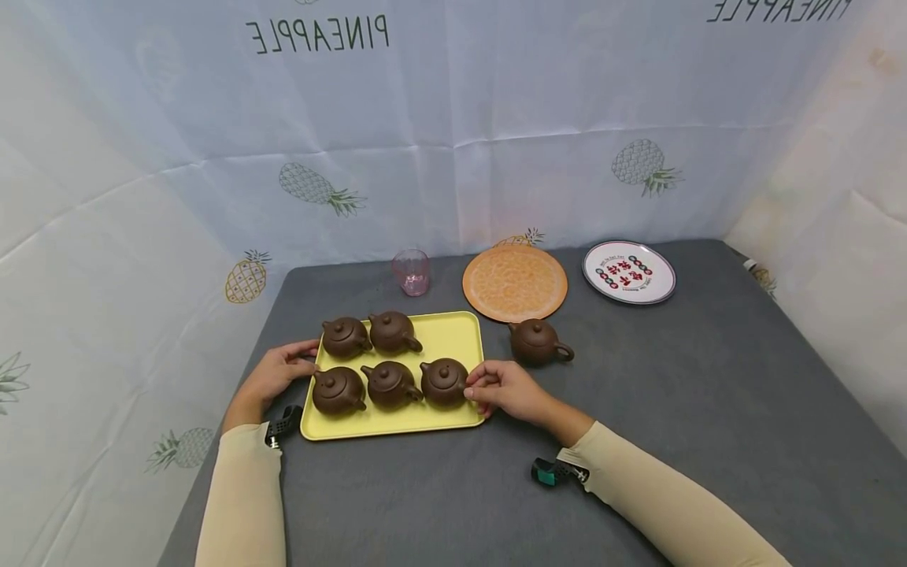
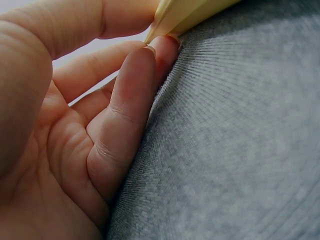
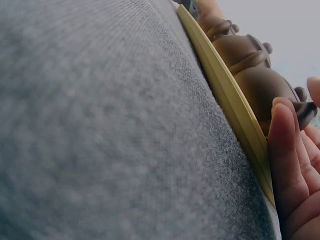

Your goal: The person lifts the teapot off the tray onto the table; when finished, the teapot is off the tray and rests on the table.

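Five rounded, matte brown teapots (image 1: 390,383) were arranged on one yellow, rectangular, rimmed tray (image 1: 457,335); a sixth teapot (image 1: 534,343) was set beside it on the grey, ribbed cloth (image 1: 638,409). The rightmost front teapot (image 1: 442,382) was pinched at its handle by the right hand (image 1: 512,390), the tray's left rim by the left hand (image 1: 276,374). Behind were placed one translucent pink tumbler (image 1: 412,274), one mottled orange disc (image 1: 515,282) and one white, printed plate (image 1: 629,273).

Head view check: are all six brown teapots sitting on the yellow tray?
No: five teapots sit on the yellow tray, while the sixth teapot stands on the grey cloth to its right.
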A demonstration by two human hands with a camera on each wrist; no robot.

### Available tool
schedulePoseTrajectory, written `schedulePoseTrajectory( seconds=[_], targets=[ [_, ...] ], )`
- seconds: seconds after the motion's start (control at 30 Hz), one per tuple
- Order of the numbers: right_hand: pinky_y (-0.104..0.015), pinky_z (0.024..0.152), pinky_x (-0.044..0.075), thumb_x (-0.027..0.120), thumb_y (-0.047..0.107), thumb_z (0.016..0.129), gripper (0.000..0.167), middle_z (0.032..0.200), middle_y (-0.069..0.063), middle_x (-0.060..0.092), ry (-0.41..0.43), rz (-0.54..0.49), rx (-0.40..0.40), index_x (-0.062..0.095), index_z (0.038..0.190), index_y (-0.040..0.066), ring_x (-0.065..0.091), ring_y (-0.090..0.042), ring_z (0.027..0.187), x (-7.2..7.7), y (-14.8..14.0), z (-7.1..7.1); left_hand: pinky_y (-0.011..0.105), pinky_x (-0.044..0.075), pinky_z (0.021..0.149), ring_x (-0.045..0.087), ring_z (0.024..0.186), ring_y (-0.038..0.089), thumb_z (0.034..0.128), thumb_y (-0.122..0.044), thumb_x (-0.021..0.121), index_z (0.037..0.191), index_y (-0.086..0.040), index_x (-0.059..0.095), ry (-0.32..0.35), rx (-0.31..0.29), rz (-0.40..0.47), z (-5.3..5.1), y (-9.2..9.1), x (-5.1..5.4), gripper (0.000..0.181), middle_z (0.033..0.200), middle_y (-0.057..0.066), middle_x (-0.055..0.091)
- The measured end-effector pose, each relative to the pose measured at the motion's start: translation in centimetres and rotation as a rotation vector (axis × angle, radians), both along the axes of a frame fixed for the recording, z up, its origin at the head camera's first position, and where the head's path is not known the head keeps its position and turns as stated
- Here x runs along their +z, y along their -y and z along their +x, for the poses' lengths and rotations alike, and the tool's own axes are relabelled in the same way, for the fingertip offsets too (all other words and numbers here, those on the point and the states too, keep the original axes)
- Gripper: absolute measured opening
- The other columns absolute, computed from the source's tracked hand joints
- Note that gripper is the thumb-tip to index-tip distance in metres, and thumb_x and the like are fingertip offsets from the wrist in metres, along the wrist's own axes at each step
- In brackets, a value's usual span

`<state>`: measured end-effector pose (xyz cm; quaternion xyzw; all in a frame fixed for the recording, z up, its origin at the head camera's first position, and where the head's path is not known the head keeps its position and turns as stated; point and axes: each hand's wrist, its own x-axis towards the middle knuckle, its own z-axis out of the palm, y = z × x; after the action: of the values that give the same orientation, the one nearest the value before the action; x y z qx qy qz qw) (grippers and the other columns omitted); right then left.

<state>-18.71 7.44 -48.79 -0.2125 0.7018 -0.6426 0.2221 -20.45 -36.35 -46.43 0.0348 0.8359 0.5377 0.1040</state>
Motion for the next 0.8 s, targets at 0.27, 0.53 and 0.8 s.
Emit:
schedulePoseTrajectory(
  seconds=[0.27, 0.53, 0.8],
  targets=[
    [-0.04, 0.061, 0.055, 0.068, 0.003, 0.09, 0.008, 0.081, -0.029, 0.064, -0.06, 0.054, -0.059, 0.066, 0.092, -0.005, 0.065, -0.037, 0.069, 2.9, 0.2, 1.2, 0.018, 0.047, 0.076, 0.063, 0.086, 0.004, 0.0883, 0.001, 0.067, 0.138, 0.012, 0.045, -0.013, 0.001, -0.019, -0.2, 0.5, -0.5, 0.056, 0.123, 0.031, 0.055],
    [-0.05, 0.065, 0.054, 0.066, -0.001, 0.089, 0.009, 0.083, -0.03, 0.065, -0.113, 0.026, -0.147, 0.069, 0.092, -0.008, 0.063, -0.047, 0.072, 3.4, 0.4, 1.4, 0.017, 0.046, 0.078, 0.061, 0.092, 0.003, 0.0872, -0.006, 0.071, 0.138, 0.006, 0.049, -0.049, 0.02, -0.058, -0.8, 1.3, -2.1, 0.057, 0.121, 0.022, 0.059],
    [-0.047, 0.066, 0.055, 0.066, -0.001, 0.09, 0.011, 0.085, -0.032, 0.065, -0.116, -0.022, -0.141, 0.069, 0.095, -0.011, 0.063, -0.045, 0.07, 3.2, 0.0, 1.1, 0.017, 0.046, 0.08, 0.06, 0.096, 0.003, 0.0878, -0.009, 0.071, 0.14, 0.004, 0.048, -0.033, 0.017, -0.077, -0.8, 1.3, -1.9, 0.058, 0.124, 0.022, 0.057]
  ],
)
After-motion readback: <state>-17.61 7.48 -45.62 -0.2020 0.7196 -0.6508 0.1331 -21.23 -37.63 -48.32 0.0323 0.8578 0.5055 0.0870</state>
